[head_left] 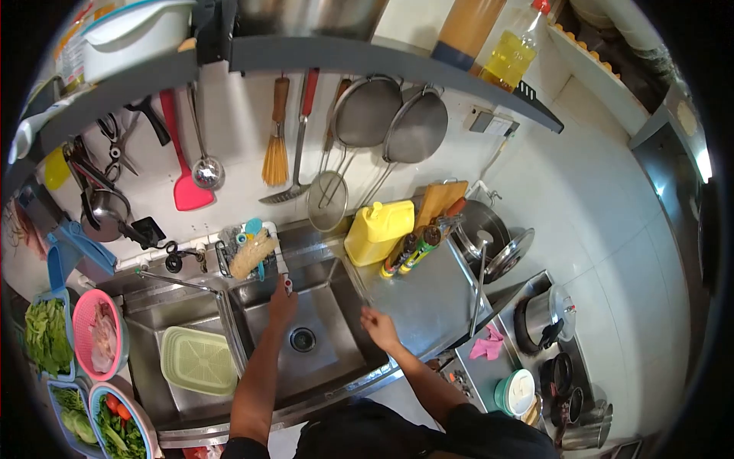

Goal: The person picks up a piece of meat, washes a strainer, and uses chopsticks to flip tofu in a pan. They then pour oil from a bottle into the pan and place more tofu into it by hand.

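Observation:
My left hand (pixel 283 304) reaches over the back of the right sink basin (pixel 329 306), its fingers closed at a small white and red piece (pixel 287 284) that I cannot identify. Just behind it, a tan scrubbing brush (pixel 252 255) and other cleaning tools sit in a holder on the sink's back ledge. My right hand (pixel 380 327) is above the basin's right edge with fingers curled together; whatever they hold is too small to tell. The basin's round drain (pixel 303 340) lies between my hands.
A green basket (pixel 199 359) sits in the left basin. Vegetable baskets and a pink colander (pixel 97 334) stand at far left. On the right counter are a yellow jug (pixel 378 232), bottles (pixel 420 249) and a cutting board (pixel 441 203). Utensils hang behind; a shelf (pixel 382 61) overhangs.

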### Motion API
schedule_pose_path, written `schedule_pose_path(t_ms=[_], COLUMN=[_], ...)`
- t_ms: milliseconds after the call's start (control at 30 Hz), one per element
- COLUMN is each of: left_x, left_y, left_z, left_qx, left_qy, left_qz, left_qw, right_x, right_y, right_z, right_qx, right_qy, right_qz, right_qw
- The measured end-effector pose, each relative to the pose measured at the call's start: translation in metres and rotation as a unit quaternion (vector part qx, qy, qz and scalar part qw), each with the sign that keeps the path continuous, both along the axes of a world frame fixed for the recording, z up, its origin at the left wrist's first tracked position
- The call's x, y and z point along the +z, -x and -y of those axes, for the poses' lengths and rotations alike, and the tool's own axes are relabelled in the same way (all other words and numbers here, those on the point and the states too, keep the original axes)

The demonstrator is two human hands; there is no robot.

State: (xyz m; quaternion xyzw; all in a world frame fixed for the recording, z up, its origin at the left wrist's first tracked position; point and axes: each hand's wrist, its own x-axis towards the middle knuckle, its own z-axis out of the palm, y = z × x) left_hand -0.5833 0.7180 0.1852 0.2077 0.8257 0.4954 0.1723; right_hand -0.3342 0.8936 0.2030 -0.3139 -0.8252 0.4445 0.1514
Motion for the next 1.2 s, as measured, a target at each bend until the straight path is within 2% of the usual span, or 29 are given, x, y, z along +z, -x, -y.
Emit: schedule_pose_path(t_ms=[67, 133, 167, 200, 233, 267, 300, 333, 367, 400, 433, 467, 500, 533, 600, 667, 700, 767, 800, 867, 900, 1000, 1100, 1133, 1167, 1200], left_x=[-0.001, -0.016, -0.02, -0.028, -0.031, -0.008, -0.055, -0.028, -0.042, 0.012, -0.035, -0.047, -0.043, -0.046, -0.107, -0.115, -0.118, -0.118, -0.107, -0.092, -0.092, -0.095, -0.074, -0.024, -0.061, -0.063], left_y=[0.0, 0.002, -0.001, 0.001, 0.007, 0.003, 0.025, 0.013, 0.018, -0.013, -0.01, -0.02, -0.05, -0.076, -0.098, -0.157, -0.187, -0.24, -0.26, -0.306, -0.325, -0.394, -0.465, -0.514, -0.518, -0.54], left_z=[-0.005, -0.003, -0.003, 0.004, 0.0, 0.002, 0.003, 0.009, 0.012, 0.019, 0.03, 0.045, 0.053, 0.062, 0.087, 0.085, 0.079, 0.055, 0.042, 0.019, 0.007, -0.031, -0.063, -0.07, -0.085, -0.096], left_qx=[-0.006, -0.012, 0.005, 0.002, -0.011, 0.008, -0.02, -0.015, -0.041, -0.061, -0.031, -0.023, 0.022, 0.021, -0.043, -0.08, -0.073, -0.059, -0.081, -0.132, -0.16, -0.212, -0.318, -0.341, -0.389, -0.448], left_qy=[-0.004, -0.036, -0.041, -0.055, -0.08, -0.052, -0.071, -0.098, -0.061, -0.082, -0.138, -0.098, -0.085, -0.078, -0.075, -0.128, -0.158, -0.221, -0.205, -0.17, -0.147, -0.188, -0.023, 0.047, 0.055, 0.043], left_qz=[0.015, 0.038, -0.045, -0.036, -0.027, 0.104, 0.082, 0.107, 0.033, 0.059, -0.016, -0.032, -0.024, -0.047, -0.08, -0.021, 0.014, 0.084, 0.09, 0.108, 0.077, 0.109, 0.008, 0.013, 0.066, 0.04], left_qw=[1.0, 0.999, 0.998, 0.998, 0.996, 0.993, 0.994, 0.989, 0.997, 0.993, 0.99, 0.994, 0.996, 0.996, 0.993, 0.988, 0.985, 0.97, 0.971, 0.971, 0.973, 0.953, 0.948, 0.939, 0.917, 0.892], right_x=[-0.021, -0.031, -0.044, -0.027, -0.041, -0.053, -0.049, -0.04, 0.003, 0.006, 0.017, 0.031, 0.043, 0.052, 0.051, 0.032, 0.026, 0.04, 0.045, 0.018, 0.011, -0.008, -0.012, -0.02, -0.027, -0.024], right_y=[-0.059, -0.105, -0.119, -0.124, -0.13, -0.137, -0.139, -0.136, -0.134, -0.139, -0.145, -0.158, -0.178, -0.196, -0.236, -0.293, -0.323, -0.38, -0.407, -0.464, -0.492, -0.572, -0.657, -0.684, -0.709, -0.733], right_z=[0.006, 0.004, 0.005, 0.007, 0.006, 0.003, 0.009, 0.012, 0.018, 0.019, 0.022, 0.023, 0.024, 0.023, 0.016, 0.013, 0.014, 0.022, 0.025, 0.034, 0.04, 0.063, 0.098, 0.111, 0.127, 0.142], right_qx=[-0.016, 0.005, -0.03, -0.029, -0.02, -0.027, -0.034, -0.046, -0.037, -0.043, -0.043, -0.036, -0.035, -0.028, -0.04, -0.077, -0.106, -0.128, -0.143, -0.145, -0.149, -0.195, -0.265, -0.304, -0.341, -0.369], right_qy=[0.121, 0.124, 0.176, 0.09, 0.109, 0.118, 0.078, 0.035, 0.005, -0.018, 0.0, 0.018, 0.023, 0.026, 0.02, 0.0, -0.01, 0.004, 0.011, 0.015, 0.011, 0.002, -0.001, 0.001, 0.005, 0.021], right_qz=[0.055, 0.066, 0.044, 0.104, 0.066, 0.026, 0.016, 0.008, 0.041, 0.092, 0.103, 0.113, 0.118, 0.121, 0.101, 0.061, 0.039, 0.092, 0.118, 0.098, 0.095, 0.073, 0.063, 0.057, 0.051, 0.095], right_qw=[0.991, 0.99, 0.983, 0.99, 0.992, 0.992, 0.996, 0.998, 0.998, 0.995, 0.994, 0.993, 0.992, 0.992, 0.994, 0.995, 0.994, 0.987, 0.983, 0.984, 0.984, 0.978, 0.962, 0.951, 0.939, 0.924])
